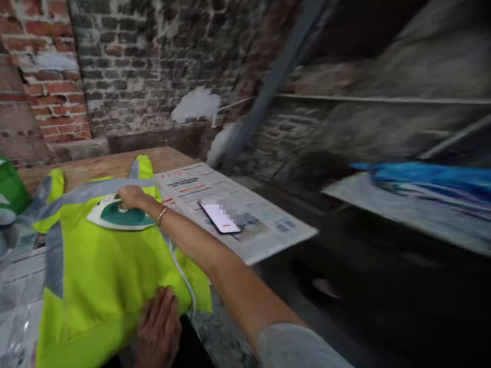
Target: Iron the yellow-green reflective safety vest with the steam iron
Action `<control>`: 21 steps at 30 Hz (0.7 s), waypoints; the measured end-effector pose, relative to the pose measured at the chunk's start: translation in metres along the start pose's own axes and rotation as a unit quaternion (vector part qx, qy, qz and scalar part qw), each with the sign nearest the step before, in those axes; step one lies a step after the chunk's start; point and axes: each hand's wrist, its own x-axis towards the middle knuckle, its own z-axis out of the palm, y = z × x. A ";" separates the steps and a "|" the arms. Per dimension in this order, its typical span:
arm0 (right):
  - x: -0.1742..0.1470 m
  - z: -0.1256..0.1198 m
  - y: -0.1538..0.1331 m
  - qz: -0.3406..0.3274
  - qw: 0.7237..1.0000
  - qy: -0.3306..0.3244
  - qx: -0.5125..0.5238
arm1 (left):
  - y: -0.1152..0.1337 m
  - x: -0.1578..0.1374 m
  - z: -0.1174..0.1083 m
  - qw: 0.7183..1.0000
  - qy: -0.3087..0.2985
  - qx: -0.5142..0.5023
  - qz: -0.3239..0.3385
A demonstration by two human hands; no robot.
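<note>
A yellow-green high-visibility vest (115, 271) with grey bands lies spread over the table. My right hand (132, 197) is wrapped round the handle of a white and teal clothes iron (119, 217), which rests on the upper part of the vest. A pale cord (184, 276) runs down over the vest's right side. At the vest's near edge my left hand (159, 327) lies flat on the fabric, fingers stretched out and close together. A bracelet (161, 215) circles my right wrist.
Newspaper (268, 209) covers the wooden table's (169, 156) right part, with a phone (219, 216) on it. Something green (11, 191) stands at the left edge. Blue material (433, 176) lies on a pale surface at right. A brick wall (134, 76) rises behind.
</note>
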 end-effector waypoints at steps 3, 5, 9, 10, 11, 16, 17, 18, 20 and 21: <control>-0.037 0.006 -0.013 -0.029 1.000 -0.007 0.009 | -0.006 0.002 -0.001 1.000 0.004 -0.009 0.012; -0.062 0.009 -0.022 -0.064 0.998 -0.010 0.014 | -0.010 0.004 -0.001 1.000 0.009 -0.010 0.022; -0.104 0.015 -0.037 -0.131 0.991 0.003 0.012 | -0.014 0.008 -0.001 0.999 0.015 0.006 0.037; -0.111 0.016 -0.039 -0.138 0.990 0.009 0.009 | -0.014 0.009 -0.002 0.999 0.014 0.010 0.037; -0.114 0.017 -0.040 -0.141 0.990 0.014 0.007 | -0.015 0.011 -0.003 0.999 0.015 0.013 0.037; -0.091 0.020 -0.034 -0.114 0.992 0.056 0.015 | -0.014 0.015 -0.006 0.999 0.007 0.016 0.044; -0.080 0.019 -0.030 -0.108 0.992 0.063 0.018 | -0.014 0.015 -0.006 0.999 0.007 0.018 0.045; -0.068 0.018 -0.026 -0.102 0.992 0.068 0.020 | -0.014 0.014 -0.005 0.999 0.006 0.021 0.045; -0.041 0.016 -0.015 -0.085 0.994 0.069 0.022 | -0.014 0.011 -0.002 0.999 0.004 0.026 0.042; -0.027 0.015 -0.010 -0.075 0.994 0.073 0.021 | -0.014 0.009 -0.001 0.999 0.003 0.027 0.038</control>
